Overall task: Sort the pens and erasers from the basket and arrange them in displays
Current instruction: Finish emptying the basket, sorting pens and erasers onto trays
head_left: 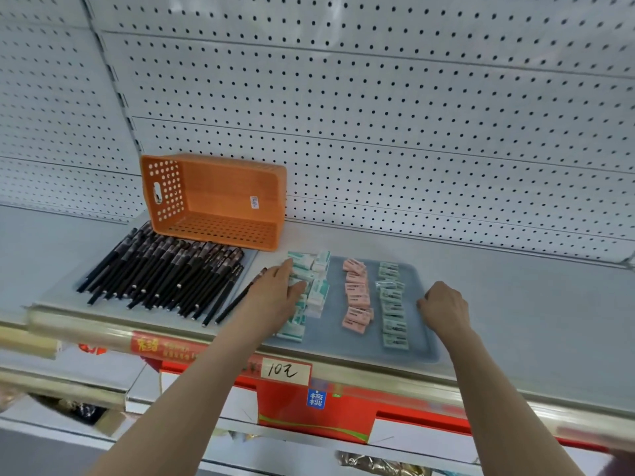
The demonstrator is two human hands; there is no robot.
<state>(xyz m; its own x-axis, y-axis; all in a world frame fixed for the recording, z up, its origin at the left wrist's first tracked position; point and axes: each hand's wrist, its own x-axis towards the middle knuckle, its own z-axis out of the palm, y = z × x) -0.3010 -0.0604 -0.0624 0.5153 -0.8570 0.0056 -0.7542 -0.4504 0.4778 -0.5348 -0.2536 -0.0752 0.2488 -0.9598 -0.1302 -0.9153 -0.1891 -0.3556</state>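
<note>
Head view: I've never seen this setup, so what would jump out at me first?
The orange basket stands out most, lying empty on its side at the back of the shelf. In front of it, to the left, black pens lie in a dense row, and to the right a grey tray holds three columns of erasers. The left hand touches the leftmost column; the right hand sits curled at the tray's right edge.

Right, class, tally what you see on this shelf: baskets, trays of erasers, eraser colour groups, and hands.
Orange basket: 1
Blue tray: 1
Eraser colour groups: 3 (teal-and-white erasers, pink erasers, pale green erasers)
Hands: 2 (left hand, right hand)
Total: 7
</note>
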